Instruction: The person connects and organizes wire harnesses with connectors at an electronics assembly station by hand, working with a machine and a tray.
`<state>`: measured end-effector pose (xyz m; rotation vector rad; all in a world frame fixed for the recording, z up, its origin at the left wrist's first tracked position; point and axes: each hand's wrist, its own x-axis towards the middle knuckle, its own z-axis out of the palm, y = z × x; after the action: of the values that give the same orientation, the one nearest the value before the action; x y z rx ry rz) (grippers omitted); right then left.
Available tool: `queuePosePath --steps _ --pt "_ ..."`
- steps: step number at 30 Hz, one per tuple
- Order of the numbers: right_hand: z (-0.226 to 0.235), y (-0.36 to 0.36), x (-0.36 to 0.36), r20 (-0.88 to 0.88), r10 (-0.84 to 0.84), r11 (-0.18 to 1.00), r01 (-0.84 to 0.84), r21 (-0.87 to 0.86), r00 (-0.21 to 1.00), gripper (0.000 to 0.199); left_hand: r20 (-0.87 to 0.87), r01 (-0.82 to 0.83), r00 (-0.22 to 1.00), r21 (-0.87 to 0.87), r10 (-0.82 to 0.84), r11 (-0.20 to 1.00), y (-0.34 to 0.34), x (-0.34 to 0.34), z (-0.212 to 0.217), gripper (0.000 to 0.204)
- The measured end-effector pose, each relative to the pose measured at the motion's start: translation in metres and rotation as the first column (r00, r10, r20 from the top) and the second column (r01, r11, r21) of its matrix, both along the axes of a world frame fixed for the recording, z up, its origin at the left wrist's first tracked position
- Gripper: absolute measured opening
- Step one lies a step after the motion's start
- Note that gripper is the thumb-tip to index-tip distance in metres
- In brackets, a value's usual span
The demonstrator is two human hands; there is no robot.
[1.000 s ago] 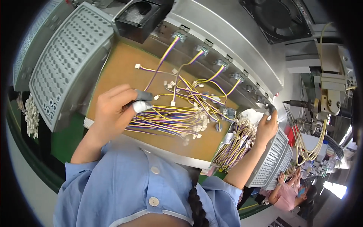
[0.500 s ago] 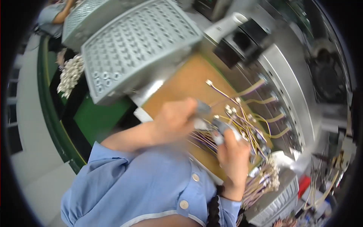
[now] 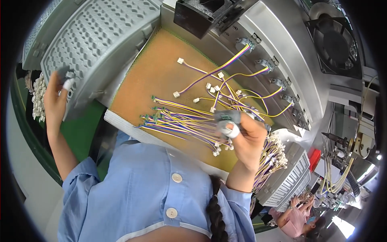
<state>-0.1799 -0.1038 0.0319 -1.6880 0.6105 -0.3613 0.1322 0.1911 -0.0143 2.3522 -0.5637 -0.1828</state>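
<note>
My left hand (image 3: 56, 101) is at the near corner of a grey dimpled tray (image 3: 107, 44), thumb and forefinger apart beside small round grey parts. Grey and white covers sit on its fingertips. Over the orange mat (image 3: 141, 80), my right hand (image 3: 249, 137) has its covered fingers pinched together. What they hold, if anything, cannot be made out. Beneath and left of that hand lies a loose pile of thin cables (image 3: 181, 119), yellow, purple and white, with small green and white end connectors. Several cables run up to round grey fittings (image 3: 244, 43) on a metal panel.
Bundles of white-ended cables hang at the far left (image 3: 39, 99) and lie right of my right hand (image 3: 278, 151). A black box (image 3: 197, 18) stands behind the mat. Stacked grey trays (image 3: 287, 173) are at the lower right. Beyond them sits a person in pink (image 3: 294, 221).
My left hand has moved away from my right hand, leftward to the tray's corner. My right hand stays over the cables. The whole view has shifted and turned.
</note>
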Motion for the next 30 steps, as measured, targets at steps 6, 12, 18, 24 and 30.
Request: queuePosePath --steps 6,12,18,24,30 --pt "0.001 0.009 0.005 -0.010 0.055 0.982 -0.056 -0.181 0.998 0.012 0.185 0.715 0.675 -0.405 -0.714 0.570 -0.129 -0.105 0.055 0.015" --pt "0.009 0.007 -0.009 0.091 0.160 0.980 -0.148 -0.131 0.983 0.018 -0.335 0.309 0.559 -0.765 -0.759 0.565 -0.161 -0.169 0.032 0.031" --pt "0.011 0.004 -0.017 0.023 0.187 0.954 -0.176 -0.242 0.982 0.018 -0.096 0.600 0.555 -0.642 -0.827 0.478 -0.172 -0.160 0.040 0.028" --pt "0.021 -0.007 -0.021 -0.068 0.359 0.930 -0.363 -0.060 0.931 0.011 0.035 0.715 0.469 -0.601 -0.883 0.356 -0.175 -0.160 0.038 0.032" --pt "0.012 -0.010 -0.034 -0.053 0.296 0.891 -0.256 0.375 0.954 0.014 0.337 0.841 0.499 -0.412 -0.799 0.351 -0.176 -0.172 0.037 0.026"
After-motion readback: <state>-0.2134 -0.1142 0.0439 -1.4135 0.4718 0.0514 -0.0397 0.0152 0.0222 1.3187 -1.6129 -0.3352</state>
